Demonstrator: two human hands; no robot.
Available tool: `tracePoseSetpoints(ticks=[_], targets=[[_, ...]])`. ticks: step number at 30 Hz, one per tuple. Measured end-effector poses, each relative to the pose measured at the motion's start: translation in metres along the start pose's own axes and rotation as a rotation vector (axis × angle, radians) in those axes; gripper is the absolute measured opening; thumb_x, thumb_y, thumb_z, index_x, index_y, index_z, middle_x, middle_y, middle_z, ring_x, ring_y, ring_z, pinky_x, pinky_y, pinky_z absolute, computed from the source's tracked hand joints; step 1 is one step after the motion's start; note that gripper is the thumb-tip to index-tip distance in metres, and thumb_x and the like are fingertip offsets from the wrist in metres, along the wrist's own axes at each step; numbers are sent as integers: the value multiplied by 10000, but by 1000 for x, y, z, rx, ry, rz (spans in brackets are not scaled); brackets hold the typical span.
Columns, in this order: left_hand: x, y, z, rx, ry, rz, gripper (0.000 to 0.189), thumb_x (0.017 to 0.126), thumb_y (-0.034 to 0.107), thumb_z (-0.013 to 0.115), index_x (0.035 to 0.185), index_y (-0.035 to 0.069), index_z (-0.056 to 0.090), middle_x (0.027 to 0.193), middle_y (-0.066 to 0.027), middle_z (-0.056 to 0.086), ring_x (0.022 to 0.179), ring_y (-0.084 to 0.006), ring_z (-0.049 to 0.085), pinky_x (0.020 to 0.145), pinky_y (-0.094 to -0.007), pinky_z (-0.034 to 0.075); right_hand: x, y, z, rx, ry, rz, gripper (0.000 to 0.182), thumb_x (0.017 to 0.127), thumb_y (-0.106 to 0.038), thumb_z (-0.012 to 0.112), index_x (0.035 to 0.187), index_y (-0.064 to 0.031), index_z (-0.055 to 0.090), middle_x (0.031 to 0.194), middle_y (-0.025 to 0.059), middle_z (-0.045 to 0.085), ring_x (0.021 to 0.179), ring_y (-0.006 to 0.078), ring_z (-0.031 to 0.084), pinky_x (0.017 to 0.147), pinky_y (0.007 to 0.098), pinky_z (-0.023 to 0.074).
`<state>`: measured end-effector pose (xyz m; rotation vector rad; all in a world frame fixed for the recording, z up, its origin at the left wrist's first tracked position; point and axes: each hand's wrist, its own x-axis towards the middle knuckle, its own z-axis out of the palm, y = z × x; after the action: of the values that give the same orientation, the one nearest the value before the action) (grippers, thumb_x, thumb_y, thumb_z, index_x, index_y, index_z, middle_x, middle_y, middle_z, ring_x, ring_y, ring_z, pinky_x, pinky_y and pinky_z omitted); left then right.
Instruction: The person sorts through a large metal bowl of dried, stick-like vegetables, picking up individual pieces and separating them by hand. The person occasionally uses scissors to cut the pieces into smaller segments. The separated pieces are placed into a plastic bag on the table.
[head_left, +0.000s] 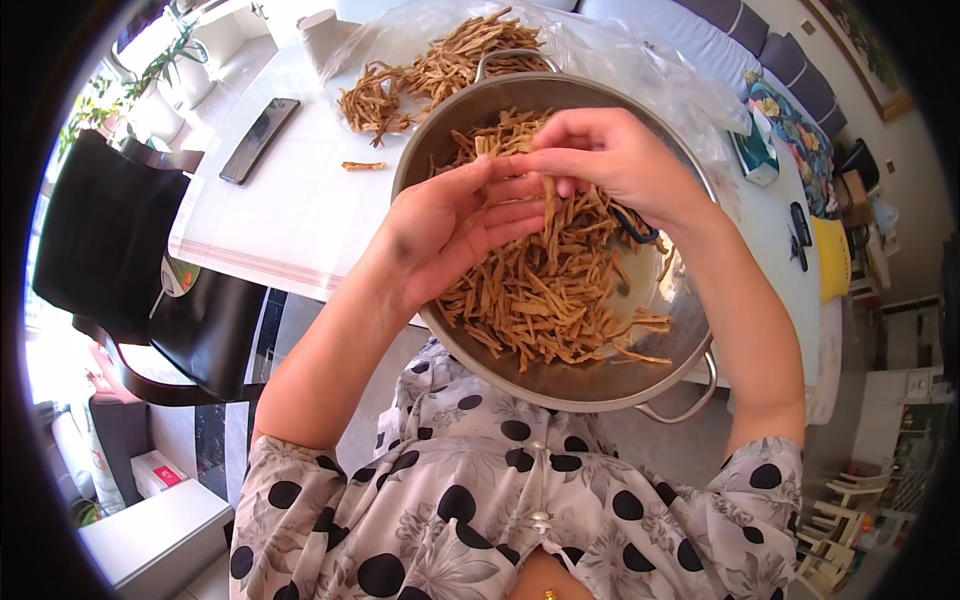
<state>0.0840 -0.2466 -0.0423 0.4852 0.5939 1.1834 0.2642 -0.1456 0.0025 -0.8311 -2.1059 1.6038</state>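
A wide steel pot (517, 390) with two loop handles holds a heap of tan dried strips (525, 300). Both hands meet above this heap. My left hand (465, 217) is palm up with its fingers stretched out and its thumb against the fingertips of my right hand (607, 161). The right thumb and forefinger are pinched together, and a longer dried strip (551, 225) hangs by the fingers of both hands. Whether the left fingers grip it cannot be made out. Under the right wrist shows the dark blue handle of scissors (636, 226), their blades hidden.
More dried strips (472, 56) lie piled on clear plastic (652, 67) behind the pot. One short piece (364, 166), a smartphone (260, 141) and a paper roll (322, 37) are on the white table (300, 217). A tissue box (754, 154) and keys (797, 244) lie right; a black chair (112, 232) stands left.
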Motion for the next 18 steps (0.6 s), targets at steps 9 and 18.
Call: tracePoseSetpoints(ticks=[9,18], targets=[[0,-2,-12,-59,2,117,235,1013,221,450,1071,18,554,815,-8,486,736,-129,478,748,-290,470,-4,8,-29,-715,169,-12,276,833,-281,709,784,-19,637,657,62,605,623,157,570,601,313,454],[-2,-2,8,-3,139,203,152,1005,140,444,1061,27,528,768,-4,465,671,-110,419,663,-259,395,-28,55,-37,-641,224,57,180,833,-172,684,818,-7,614,689,13,556,632,95,502,573,256,409]])
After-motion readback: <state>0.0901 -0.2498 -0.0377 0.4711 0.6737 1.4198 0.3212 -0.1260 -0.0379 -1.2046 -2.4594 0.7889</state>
